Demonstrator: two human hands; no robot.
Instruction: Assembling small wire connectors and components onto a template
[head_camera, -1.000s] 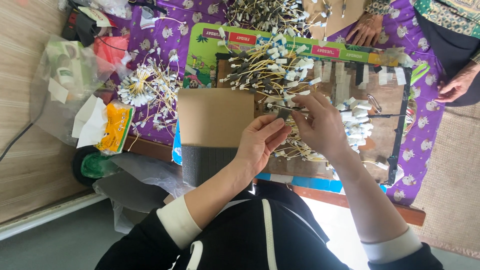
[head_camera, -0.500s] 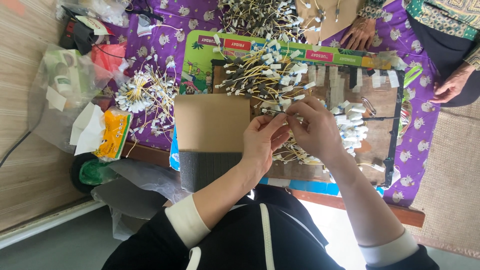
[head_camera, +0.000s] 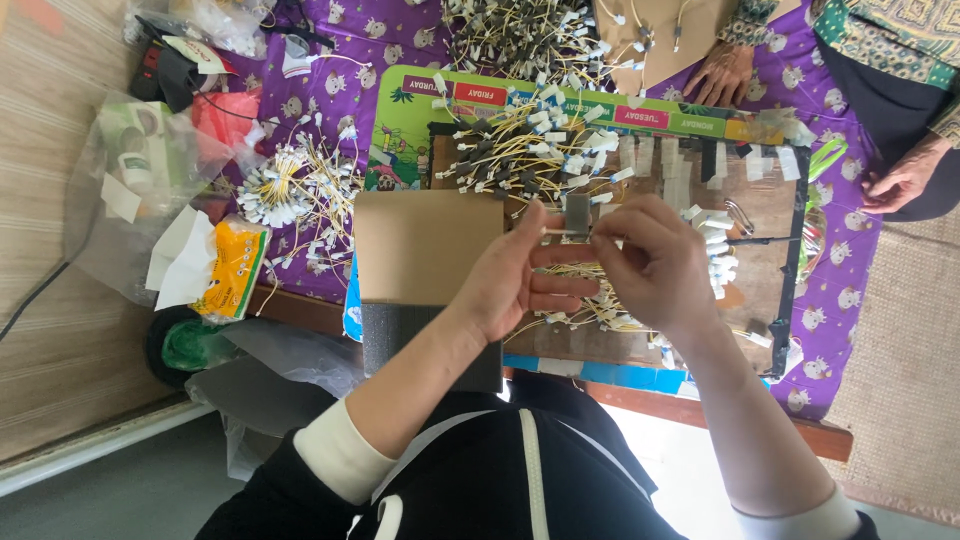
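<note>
since a second ago the two hands have come closer together in the middle of the frame, and the small part between them now sits higher, up by the fingertips.

the biggest thing is the table (head_camera: 330, 310), covered with a purple cloth (head_camera: 400, 40) that fills the top of the frame. on it lies a green board (head_camera: 400, 130) and a brown tray (head_camera: 770, 210). a plain cardboard sheet (head_camera: 425, 245) lies left of middle. wire piles (head_camera: 530, 150) spread across the top middle, with one more bunch (head_camera: 290, 190) at the left. an orange pack (head_camera: 235, 265) and clear bags (head_camera: 130, 170) sit at the far left. another person's hands rest at the upper right.

the left hand (head_camera: 510, 285) has its thumb and fingers closed on a thin wire (head_camera: 560, 232). the right hand (head_camera: 650, 260) pinches it too, fingers nearly shut. a small grey block (head_camera: 577, 213) sits at the wire's top end, just above the fingertips.

the wire looks very light and bendy, easy to kink. the block looks stiff. i would hold it close to the block, softly, so it does not slip or bend.
</note>
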